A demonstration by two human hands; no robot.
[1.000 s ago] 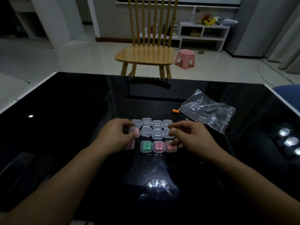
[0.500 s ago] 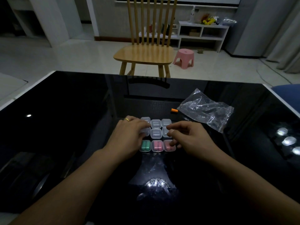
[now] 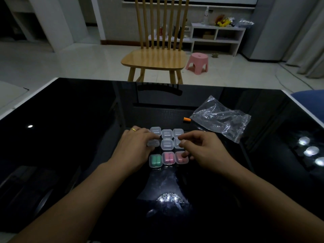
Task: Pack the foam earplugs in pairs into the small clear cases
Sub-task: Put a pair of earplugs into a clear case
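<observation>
On the glossy black table (image 3: 70,137), near the crumpled clear plastic bag (image 3: 220,118), we see the grid of small clear cases (image 3: 166,144). Nearest us, one holds green foam earplugs (image 3: 155,160), two hold pink pairs (image 3: 168,158) — the rest look empty. One orange earplug (image 3: 186,119) lies loose beside the bag. Our left hand (image 3: 136,148) rests fingers-down on the cases, our right hand (image 3: 203,148) curls loosely over them — whether either grips anything, we cannot tell.

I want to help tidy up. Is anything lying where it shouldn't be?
Yes. One orange earplug lies loose on the black table, beside the empty clear bag, apart from the cases. One case by the left hand also sits a bit crooked in the grid.
</observation>
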